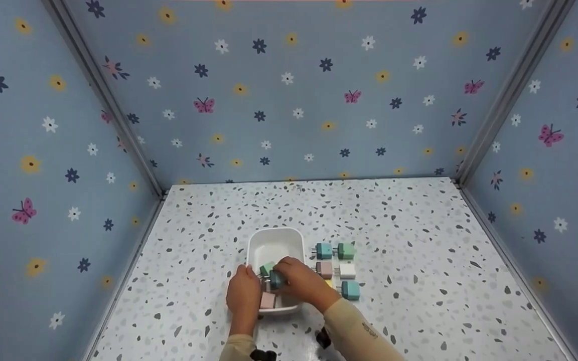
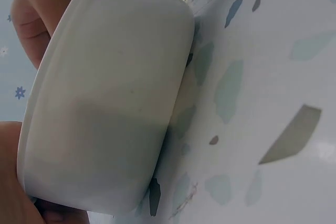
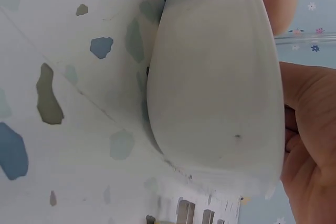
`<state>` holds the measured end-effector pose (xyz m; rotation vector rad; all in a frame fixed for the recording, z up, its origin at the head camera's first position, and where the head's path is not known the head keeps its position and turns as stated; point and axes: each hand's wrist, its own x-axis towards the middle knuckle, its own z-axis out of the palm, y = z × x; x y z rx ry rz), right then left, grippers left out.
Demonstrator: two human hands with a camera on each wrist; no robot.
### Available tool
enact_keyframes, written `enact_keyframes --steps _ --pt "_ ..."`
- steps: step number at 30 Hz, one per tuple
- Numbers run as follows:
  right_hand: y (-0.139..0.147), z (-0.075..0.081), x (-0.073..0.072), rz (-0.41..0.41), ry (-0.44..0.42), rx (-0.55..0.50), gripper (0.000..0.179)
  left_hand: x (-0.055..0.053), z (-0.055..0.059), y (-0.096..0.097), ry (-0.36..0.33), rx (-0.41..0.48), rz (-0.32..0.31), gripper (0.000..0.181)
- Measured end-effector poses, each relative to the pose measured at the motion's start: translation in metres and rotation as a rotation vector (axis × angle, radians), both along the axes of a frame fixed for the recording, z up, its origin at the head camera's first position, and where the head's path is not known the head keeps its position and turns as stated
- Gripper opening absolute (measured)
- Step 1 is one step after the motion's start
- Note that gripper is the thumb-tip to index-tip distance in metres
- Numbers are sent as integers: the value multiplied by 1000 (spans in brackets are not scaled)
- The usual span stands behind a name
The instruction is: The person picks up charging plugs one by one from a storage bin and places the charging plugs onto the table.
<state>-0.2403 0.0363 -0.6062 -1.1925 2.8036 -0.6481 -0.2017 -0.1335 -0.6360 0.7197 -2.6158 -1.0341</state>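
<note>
A white plastic bin (image 1: 276, 245) stands on the speckled table; in both wrist views its outer wall (image 2: 105, 93) fills much of the frame. My left hand (image 1: 243, 293) grips its left rim. Reaching over the right rim, my right hand (image 1: 301, 281) pinches a dark teal charger plug (image 1: 277, 280) inside the bin. Beside that plug, a green charger plug (image 1: 267, 268) shows partly, and a pink charger plug (image 1: 268, 301) lies at the near end. The right fingertips are partly hidden behind the bin wall in the right wrist view.
Right of the bin lie more charger plugs in rows: blue (image 1: 324, 251), green (image 1: 345, 251), pink (image 1: 324, 269), white (image 1: 347, 271) and teal (image 1: 350, 290). A yellow one (image 1: 328, 283) is mostly covered by the right hand. Flowered panels (image 1: 289, 100) enclose the table's back and sides.
</note>
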Motion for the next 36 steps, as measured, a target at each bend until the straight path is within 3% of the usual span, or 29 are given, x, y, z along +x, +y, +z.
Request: enact_keyframes --steps 12,21,36 --pt "22 -1 2 -56 55 -31 46 2 -1 3 15 9 -2 30" --pt "32 2 3 -65 53 -38 50 1 2 3 -16 23 19 31" --pt "50 14 6 -131 39 -96 50 1 2 2 -36 26 -4 34"
